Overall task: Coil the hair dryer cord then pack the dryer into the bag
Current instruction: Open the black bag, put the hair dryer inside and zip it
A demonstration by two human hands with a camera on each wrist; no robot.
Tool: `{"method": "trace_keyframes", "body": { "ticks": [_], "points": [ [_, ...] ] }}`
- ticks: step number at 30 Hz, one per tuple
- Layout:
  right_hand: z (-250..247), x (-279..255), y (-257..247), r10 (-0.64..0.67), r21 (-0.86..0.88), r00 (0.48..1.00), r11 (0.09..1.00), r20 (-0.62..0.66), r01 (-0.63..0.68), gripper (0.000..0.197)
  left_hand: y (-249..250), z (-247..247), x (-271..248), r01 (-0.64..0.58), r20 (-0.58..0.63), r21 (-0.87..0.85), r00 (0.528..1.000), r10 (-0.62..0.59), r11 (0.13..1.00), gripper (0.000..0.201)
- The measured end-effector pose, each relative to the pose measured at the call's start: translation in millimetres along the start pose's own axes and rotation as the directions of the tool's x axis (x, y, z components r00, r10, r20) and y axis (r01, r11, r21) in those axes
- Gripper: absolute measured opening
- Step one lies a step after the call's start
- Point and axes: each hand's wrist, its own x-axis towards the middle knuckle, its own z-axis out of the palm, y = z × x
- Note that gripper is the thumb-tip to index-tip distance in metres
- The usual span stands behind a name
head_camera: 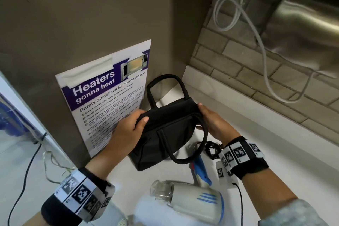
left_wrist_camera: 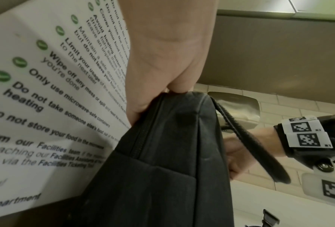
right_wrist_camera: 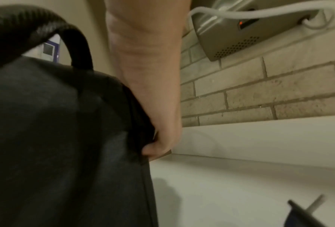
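Observation:
A black fabric bag (head_camera: 165, 134) with two loop handles stands on the white counter (head_camera: 256, 143), its zipped top facing me. My left hand (head_camera: 135, 121) grips the bag's left top end (left_wrist_camera: 174, 107). My right hand (head_camera: 207, 115) grips the right top end (right_wrist_camera: 135, 138). The white and blue hair dryer (head_camera: 194, 202) lies on the counter in front of the bag, nozzle pointing left, folded blue handle (head_camera: 200, 170) toward the bag. Its black cord (head_camera: 212, 149) lies bunched beside my right wrist.
A microwave safety poster (head_camera: 108, 101) leans on the brown wall just left of the bag. A brick-tiled wall (head_camera: 247, 71) with a steel dispenser (head_camera: 308, 24) and a looped white cable (head_camera: 264, 55) rises at the right. Loose cables hang beyond the counter's left edge.

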Motion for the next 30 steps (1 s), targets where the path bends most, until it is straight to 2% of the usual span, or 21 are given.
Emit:
{"method": "trace_keyframes", "body": {
  "ticks": [3, 6, 7, 9, 10, 12, 14, 15, 16, 18, 20, 22, 25, 27, 29, 30],
  "points": [
    [2.9, 9.0, -4.6, 0.008, 0.088, 0.976, 0.996, -0.219, 0.011, 0.022, -2.7, 0.0, 1.0, 0.039, 0.008, -0.035, 0.999, -0.039, 0.999, 0.012],
    [-3.0, 17.9, -3.2, -0.068, 0.104, 0.936, 0.988, -0.346, 0.11, 0.011, -5.0, -0.1, 1.0, 0.04, 0.011, -0.021, 0.999, -0.04, 0.999, 0.011],
    [-3.7, 15.9, -5.0, -0.118, 0.028, 0.918, 0.99, -0.38, 0.138, 0.013, -5.4, 0.1, 1.1, 0.033, 0.008, -0.006, 0.999, -0.033, 0.999, 0.012],
    [-4.2, 12.4, -11.0, -0.224, -0.25, 0.873, 0.961, -0.433, 0.123, 0.026, -6.2, 0.6, 0.8, 0.013, 0.004, 0.012, 1.0, -0.014, 1.0, 0.015],
    [-1.8, 7.6, -17.9, -0.282, -0.421, 0.859, 0.903, -0.428, 0.086, 0.023, -6.2, 0.9, 0.1, 0.004, 0.001, 0.011, 1.0, -0.005, 1.0, 0.015],
    [6.8, -5.6, -32.9, -0.369, -0.724, 0.85, 0.689, -0.377, -0.022, 0.009, -4.9, 1.6, -2.3, -0.028, -0.016, 0.019, 0.999, 0.028, 0.999, 0.016],
    [19.8, -19.6, -46.0, -0.453, -0.869, 0.837, 0.492, -0.306, -0.052, 0.012, -2.1, 4.4, -5.7, -0.106, -0.047, 0.081, 0.993, 0.11, 0.991, 0.017],
    [27.4, -27.5, -51.5, -0.503, -0.891, 0.818, 0.454, -0.279, -0.025, 0.015, -0.8, 6.8, -7.5, -0.139, -0.059, 0.102, 0.988, 0.146, 0.985, 0.017],
    [34.2, -33.8, -55.7, -0.545, -0.891, 0.797, 0.453, -0.259, 0.02, 0.016, 0.8, 9.2, -8.7, -0.156, -0.068, 0.107, 0.984, 0.164, 0.982, 0.017],
    [49.2, -47.3, -61.2, -0.564, -0.836, 0.791, 0.533, -0.236, 0.131, 0.017, 2.6, 13.9, -10.3, -0.166, -0.083, 0.083, 0.981, 0.172, 0.983, 0.018],
    [66.8, -60.9, -59.9, -0.526, -0.741, 0.83, 0.629, -0.184, 0.235, 0.02, 5.4, 17.6, -11.1, -0.174, -0.108, 0.045, 0.978, 0.178, 0.984, 0.018],
    [85.8, -76.6, -54.7, -0.492, -0.667, 0.866, 0.674, -0.086, 0.317, 0.024, 10.9, 20.1, -11.4, -0.167, -0.133, 0.017, 0.977, 0.168, 0.986, 0.017],
    [106.6, -96.7, -47.4, -0.431, -0.562, 0.902, 0.74, 0.028, 0.371, 0.026, 11.4, 21.1, -6.9, -0.049, -0.102, -0.16, 0.994, 0.033, 0.986, 0.019],
    [116.8, -104.8, -43.8, -0.476, -0.595, 0.876, 0.682, 0.08, 0.425, 0.024, 10.7, 19.2, -3.0, 0.099, 0.013, -0.392, 0.995, -0.102, 0.915, 0.021],
    [127.0, -110.3, -39.9, -0.573, -0.684, 0.812, 0.547, 0.115, 0.482, 0.025, 14.1, 18.3, -0.9, 0.216, 0.132, -0.572, 0.976, -0.171, 0.791, 0.029],
    [132.6, -113.6, -37.3, -0.621, -0.731, 0.773, 0.467, 0.131, 0.499, 0.026, 14.0, 18.4, -0.3, 0.241, 0.156, -0.595, 0.971, -0.183, 0.767, 0.036]
  ]
}}
